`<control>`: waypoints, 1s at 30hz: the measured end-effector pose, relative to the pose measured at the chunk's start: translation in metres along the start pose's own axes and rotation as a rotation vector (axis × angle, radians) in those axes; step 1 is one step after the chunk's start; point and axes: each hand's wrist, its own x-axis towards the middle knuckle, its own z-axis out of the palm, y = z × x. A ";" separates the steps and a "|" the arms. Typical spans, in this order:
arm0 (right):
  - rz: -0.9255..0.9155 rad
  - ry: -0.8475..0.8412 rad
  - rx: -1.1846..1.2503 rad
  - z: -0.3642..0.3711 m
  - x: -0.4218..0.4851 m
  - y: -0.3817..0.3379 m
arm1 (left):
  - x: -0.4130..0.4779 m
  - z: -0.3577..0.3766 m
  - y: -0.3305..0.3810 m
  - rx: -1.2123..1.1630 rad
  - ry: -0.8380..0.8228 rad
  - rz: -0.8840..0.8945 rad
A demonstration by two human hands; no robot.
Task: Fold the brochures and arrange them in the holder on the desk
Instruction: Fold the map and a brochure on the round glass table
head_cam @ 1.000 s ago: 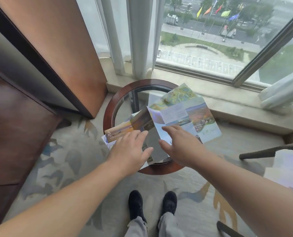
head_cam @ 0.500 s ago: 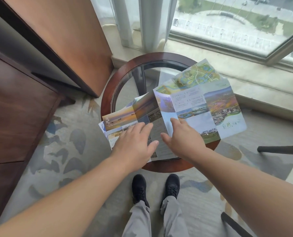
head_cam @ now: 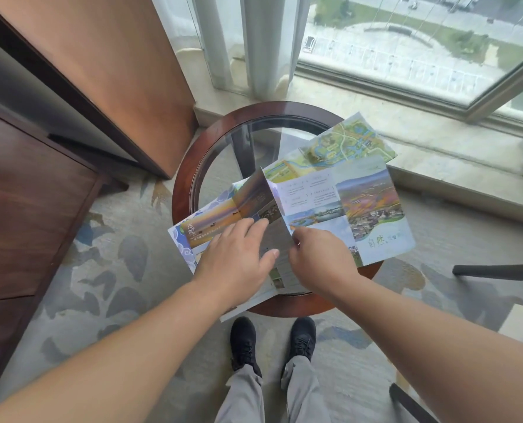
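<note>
Glossy brochure (head_cam: 339, 203) under both hands – left (head_cam: 235, 261) flat, right (head_cam: 321, 261) pinching.

**Far half of the bench open; near half papered over**

The round glass bench (head_cam: 223, 154) is bare on its far-left part, from the wooden rim inward, so a hand could come down there unhindered. The near and right parts are covered by the opened brochure (head_cam: 339, 203), whose middle crease stands up as a ridge, with a map sheet (head_cam: 345, 141) beneath it jutting past the rim toward the window sill (head_cam: 437, 141). The left hand (head_cam: 235, 257) and right hand (head_cam: 321, 257) lie side by side over the near edge. A wooden panel (head_cam: 101, 71) closes off the left; curtains (head_cam: 266, 41) hang just behind the bench.
</note>
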 end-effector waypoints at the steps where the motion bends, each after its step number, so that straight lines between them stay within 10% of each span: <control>1: -0.018 0.022 0.028 -0.003 -0.001 -0.003 | 0.000 -0.003 0.000 -0.004 0.014 0.002; 20: 0.350 -0.001 0.147 -0.010 0.008 0.065 | 0.001 0.004 0.010 -0.003 0.006 -0.010; 30: 0.136 -0.030 0.222 -0.009 -0.010 0.038 | 0.010 0.005 0.028 -0.042 -0.004 0.008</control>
